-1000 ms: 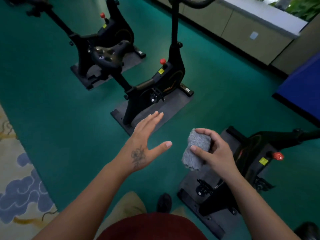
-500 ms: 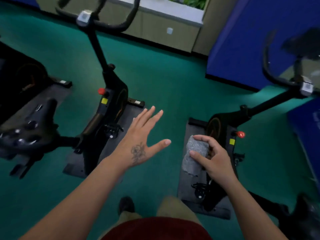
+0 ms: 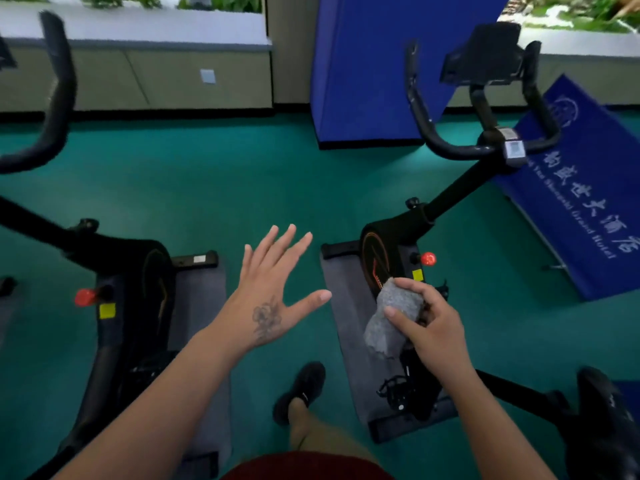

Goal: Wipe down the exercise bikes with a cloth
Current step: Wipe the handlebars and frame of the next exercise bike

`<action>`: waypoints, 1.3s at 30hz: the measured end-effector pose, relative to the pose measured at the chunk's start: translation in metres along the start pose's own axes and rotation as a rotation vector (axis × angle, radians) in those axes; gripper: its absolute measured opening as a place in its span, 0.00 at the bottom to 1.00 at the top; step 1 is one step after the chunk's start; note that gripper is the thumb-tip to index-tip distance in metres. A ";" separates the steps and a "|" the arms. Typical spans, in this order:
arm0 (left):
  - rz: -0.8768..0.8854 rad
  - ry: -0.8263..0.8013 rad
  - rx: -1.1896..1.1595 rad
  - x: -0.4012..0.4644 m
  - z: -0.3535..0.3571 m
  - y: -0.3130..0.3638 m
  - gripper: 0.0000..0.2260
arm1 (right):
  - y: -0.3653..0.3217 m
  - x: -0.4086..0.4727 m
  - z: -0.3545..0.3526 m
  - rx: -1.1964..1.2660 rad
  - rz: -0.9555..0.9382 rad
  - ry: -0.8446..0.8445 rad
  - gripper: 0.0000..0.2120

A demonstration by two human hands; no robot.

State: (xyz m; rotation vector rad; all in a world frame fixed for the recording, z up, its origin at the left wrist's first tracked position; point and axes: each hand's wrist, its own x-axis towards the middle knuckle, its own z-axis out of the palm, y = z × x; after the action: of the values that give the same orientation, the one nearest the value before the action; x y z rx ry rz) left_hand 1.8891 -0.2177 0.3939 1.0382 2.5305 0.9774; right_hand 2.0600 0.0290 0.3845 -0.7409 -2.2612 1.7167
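A black exercise bike (image 3: 398, 237) stands on a grey mat at the right, its handlebars (image 3: 485, 140) raised toward the far wall. My right hand (image 3: 429, 327) is shut on a bunched grey cloth (image 3: 389, 313), held in the air in front of that bike's flywheel housing; whether the cloth touches the bike I cannot tell. My left hand (image 3: 273, 289) is open with spread fingers, hovering over the green floor between the two bikes. A second black bike (image 3: 138, 289) stands at the left, its handlebar blurred.
A blue padded panel (image 3: 363, 64) stands behind the right bike and a blue banner (image 3: 588, 202) leans at the far right. A low beige wall with a sill (image 3: 138, 81) runs along the back. My black shoe (image 3: 301, 389) is on the floor between the mats.
The view has swung to the right, so the right bike and its handlebars now show in full. Both hands have kept their pose; the cloth stays in my right hand.
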 end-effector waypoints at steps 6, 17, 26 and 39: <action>0.067 -0.041 0.036 0.121 -0.016 0.013 0.45 | -0.018 0.098 -0.015 0.063 0.001 0.041 0.18; 0.165 -0.156 -0.049 0.280 -0.023 0.006 0.44 | -0.055 0.216 -0.043 -0.011 -0.013 0.214 0.20; 0.301 -0.286 -0.172 0.451 -0.048 -0.029 0.43 | -0.095 0.322 -0.039 0.012 -0.021 0.472 0.24; 0.537 -0.422 -0.184 0.623 -0.068 -0.022 0.45 | -0.145 0.426 -0.039 -0.172 -0.069 0.615 0.27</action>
State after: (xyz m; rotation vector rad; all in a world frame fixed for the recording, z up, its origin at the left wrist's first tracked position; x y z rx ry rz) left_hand 1.3984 0.1693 0.4509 1.6994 1.8229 0.9585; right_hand 1.6763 0.2484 0.4764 -1.0395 -1.9729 1.0679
